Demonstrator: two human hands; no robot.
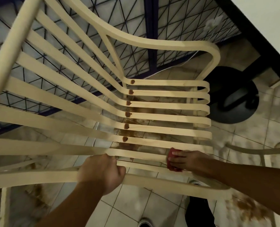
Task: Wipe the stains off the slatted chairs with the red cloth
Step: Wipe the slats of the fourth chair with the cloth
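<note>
Six brown stains (128,114) sat in a row where the slats (168,118) of the chair (152,45) bent from back to seat, and none looked wiped yet. The left hand (103,171) was closed round a near slat, steadying the frame. The right hand (190,160) lay with straight fingers over the red cloth (173,151), pressing it flat on the near slats, to the right of the stain row and nearer than its last blob.

To do this well, I judged, the cloth should travel left along a slat to the bend, not across, since the gaps would snag it. Each blob looked thick enough to smear, so firm flat pressure and a turn to a clean face after each slat would help. The left grip should hold firm while the right pushed.
</note>
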